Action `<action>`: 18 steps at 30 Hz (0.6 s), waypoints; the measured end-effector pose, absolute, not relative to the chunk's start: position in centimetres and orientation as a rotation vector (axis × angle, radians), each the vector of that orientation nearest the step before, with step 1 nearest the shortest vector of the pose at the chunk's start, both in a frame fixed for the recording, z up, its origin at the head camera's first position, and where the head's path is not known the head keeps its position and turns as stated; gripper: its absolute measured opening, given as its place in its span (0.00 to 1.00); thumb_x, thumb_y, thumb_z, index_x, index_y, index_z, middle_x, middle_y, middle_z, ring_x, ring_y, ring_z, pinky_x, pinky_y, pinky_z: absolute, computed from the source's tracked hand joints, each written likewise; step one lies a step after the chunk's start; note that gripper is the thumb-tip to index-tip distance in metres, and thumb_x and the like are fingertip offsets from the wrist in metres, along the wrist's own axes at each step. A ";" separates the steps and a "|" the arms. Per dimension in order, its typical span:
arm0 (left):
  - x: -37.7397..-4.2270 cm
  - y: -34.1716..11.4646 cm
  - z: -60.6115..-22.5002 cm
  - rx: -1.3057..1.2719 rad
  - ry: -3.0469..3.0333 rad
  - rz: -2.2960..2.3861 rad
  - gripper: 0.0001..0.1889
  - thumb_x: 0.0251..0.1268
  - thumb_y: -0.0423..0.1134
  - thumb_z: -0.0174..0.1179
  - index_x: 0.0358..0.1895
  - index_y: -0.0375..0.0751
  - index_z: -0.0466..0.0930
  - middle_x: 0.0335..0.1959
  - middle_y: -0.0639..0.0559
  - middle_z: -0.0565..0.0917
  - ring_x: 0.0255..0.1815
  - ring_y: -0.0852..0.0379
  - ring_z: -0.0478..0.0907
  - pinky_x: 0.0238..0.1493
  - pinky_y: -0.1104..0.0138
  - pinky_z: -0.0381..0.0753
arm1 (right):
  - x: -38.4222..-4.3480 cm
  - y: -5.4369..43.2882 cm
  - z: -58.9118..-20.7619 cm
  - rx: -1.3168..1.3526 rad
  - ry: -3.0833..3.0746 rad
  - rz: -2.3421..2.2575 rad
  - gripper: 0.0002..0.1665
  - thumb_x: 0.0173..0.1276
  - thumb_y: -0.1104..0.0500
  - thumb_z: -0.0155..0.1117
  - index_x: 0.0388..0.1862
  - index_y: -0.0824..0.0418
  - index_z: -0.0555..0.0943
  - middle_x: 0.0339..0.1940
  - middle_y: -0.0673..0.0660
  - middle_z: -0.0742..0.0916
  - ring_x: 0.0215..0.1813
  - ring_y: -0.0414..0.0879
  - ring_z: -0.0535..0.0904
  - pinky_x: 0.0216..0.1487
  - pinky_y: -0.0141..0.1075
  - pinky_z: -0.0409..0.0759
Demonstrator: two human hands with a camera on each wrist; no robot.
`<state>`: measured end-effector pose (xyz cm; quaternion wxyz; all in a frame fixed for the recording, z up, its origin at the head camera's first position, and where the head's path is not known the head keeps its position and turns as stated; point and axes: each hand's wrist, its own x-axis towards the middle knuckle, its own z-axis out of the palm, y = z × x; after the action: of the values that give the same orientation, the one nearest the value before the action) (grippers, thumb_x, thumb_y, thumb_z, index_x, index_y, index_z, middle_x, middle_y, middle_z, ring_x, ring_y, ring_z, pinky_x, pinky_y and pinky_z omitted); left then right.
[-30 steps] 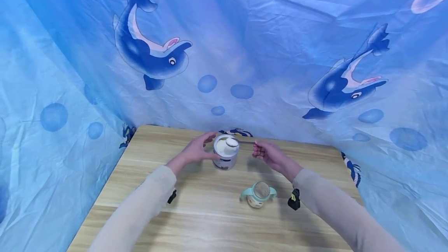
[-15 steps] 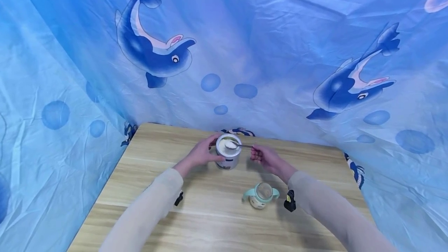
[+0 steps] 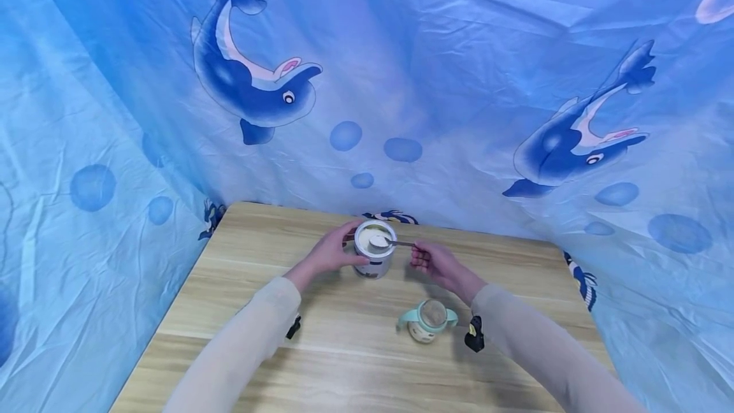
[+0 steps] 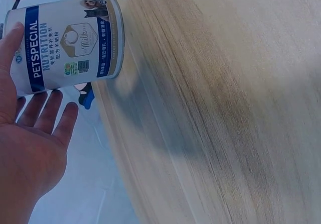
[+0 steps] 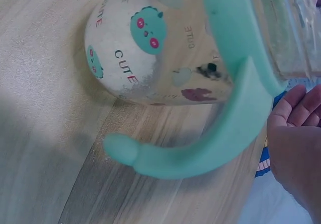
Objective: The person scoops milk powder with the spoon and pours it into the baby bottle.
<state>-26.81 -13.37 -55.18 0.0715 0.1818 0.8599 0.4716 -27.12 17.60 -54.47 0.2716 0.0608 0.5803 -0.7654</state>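
Note:
A white can of milk powder (image 4: pixel 65 45), labelled PETSPECIAL NUTRITION, stands near the table's far edge. My left hand (image 3: pixel 331 251) holds its left side, thumb in front and fingers round behind. White powder (image 3: pixel 373 234) shows inside the can's rim. My right hand (image 3: pixel 440 265) pinches the handle of a metal spoon (image 3: pixel 401 243), held nearly level. The spoon's bowl, carrying white powder, is over the can's opening. Closer to me stands a clear sippy cup (image 5: pixel 160 48) with mint-green handles (image 5: pixel 200 158); white powder lies in its bottom.
The wood-grain table (image 3: pixel 332 355) bears both containers. A blue curtain (image 3: pixel 367 101) printed with dolphins hangs behind and at both sides. The sippy cup stands near the right forearm. Dark wrist cameras (image 3: pixel 474 334) sit beneath the sleeves.
The spoon has dipped lower and nearer the can's right rim, its bowl shifting rightward and toward me. The left thumb lies further across the can. The head view has shifted slightly.

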 end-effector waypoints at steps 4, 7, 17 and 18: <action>-26.8 -13.3 -55.4 0.538 2.577 1.432 0.55 0.54 0.48 0.85 0.84 0.46 0.62 0.78 0.45 0.74 0.75 0.42 0.74 0.77 0.47 0.73 | -27.1 17.6 -54.5 0.152 1.555 -2.066 0.20 0.88 0.59 0.50 0.35 0.57 0.84 0.31 0.49 0.88 0.35 0.38 0.84 0.49 0.32 0.88; -26.8 -13.2 -55.4 0.539 2.573 1.444 0.55 0.54 0.48 0.84 0.84 0.47 0.62 0.78 0.45 0.74 0.75 0.42 0.74 0.77 0.47 0.73 | -27.1 17.6 -54.5 0.146 1.560 -2.066 0.21 0.88 0.59 0.49 0.34 0.57 0.84 0.31 0.49 0.88 0.34 0.38 0.84 0.48 0.31 0.88; -26.8 -13.2 -55.4 0.534 2.577 1.446 0.54 0.54 0.47 0.84 0.84 0.46 0.63 0.78 0.45 0.74 0.75 0.42 0.74 0.77 0.47 0.73 | -27.1 17.6 -54.2 0.140 1.578 -2.067 0.19 0.89 0.59 0.48 0.37 0.60 0.83 0.30 0.49 0.87 0.35 0.39 0.83 0.52 0.33 0.88; -26.8 -13.3 -55.5 0.532 2.579 1.445 0.54 0.54 0.47 0.84 0.84 0.46 0.63 0.78 0.44 0.74 0.75 0.42 0.74 0.77 0.47 0.72 | -27.1 17.6 -54.1 0.145 1.584 -2.068 0.19 0.88 0.59 0.49 0.37 0.60 0.83 0.30 0.49 0.87 0.34 0.39 0.83 0.51 0.33 0.88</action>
<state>-26.76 -13.27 -55.45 0.0690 0.1766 0.8565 0.4801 -27.14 17.61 -54.12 0.2633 0.0537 0.5857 -0.7647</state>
